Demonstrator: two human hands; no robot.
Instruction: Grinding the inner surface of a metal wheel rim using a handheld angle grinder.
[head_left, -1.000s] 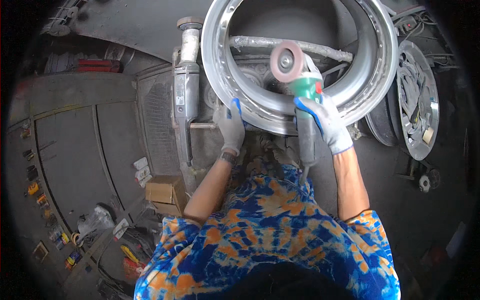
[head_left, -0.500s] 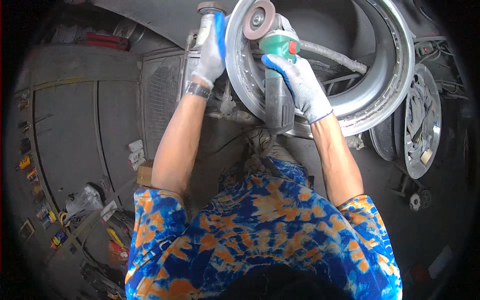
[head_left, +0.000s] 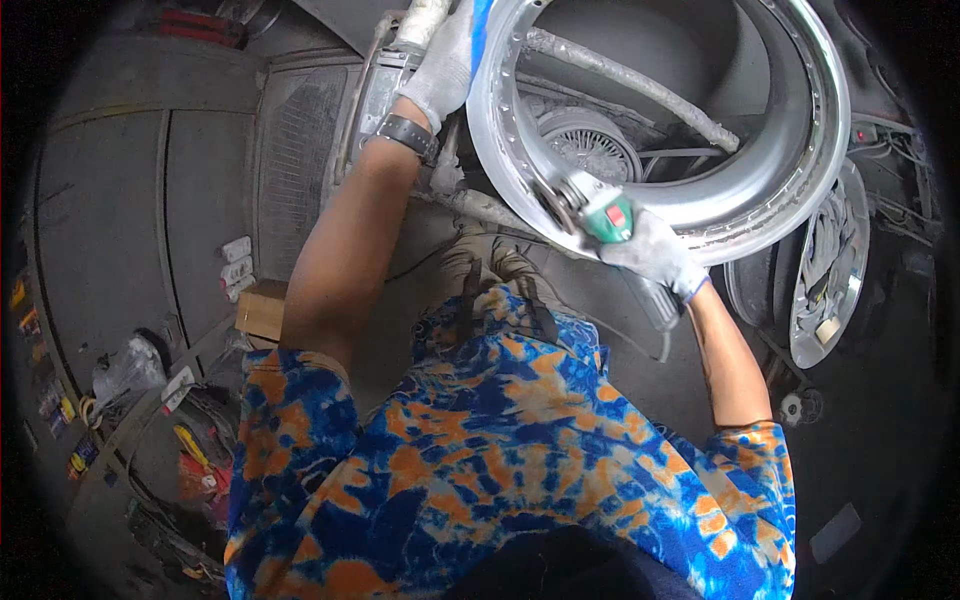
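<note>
Right hand (head_left: pixel 655 250), in a pale knit glove, right of centre: fingers wrapped about the body of an angle grinder (head_left: pixel 610 220), closed on it just behind the green collar with its red button. Grinder slants from upper left to lower right; its dark rear end shows below the palm, with a cord (head_left: pixel 662 345) curving off it. Head of the tool lies up and left of the grip, disc (head_left: pixel 560 200) blurred and seen nearly edge-on, at the lower left lip of a large metal ring (head_left: pixel 745 195). Cannot tell whether disc and lip touch.

Ring fills the upper middle to upper right of the frame, tilted, its lower edge just above the right hand; the top is cut off by the frame.

Left hand (head_left: pixel 448 70), upper left of centre, gloved, blue palm side toward the ring's left outer edge and close against it. Fingertips run out of frame; cannot tell whether it grips. Dark band (head_left: pixel 407 133) on that wrist. Just left of this hand, partly behind it: a second power tool (head_left: pixel 388 82), grey, with a white-coated neck.

Through the ring: a pale crusted bar (head_left: pixel 640 90) and a round finned part (head_left: pixel 590 145).
</note>
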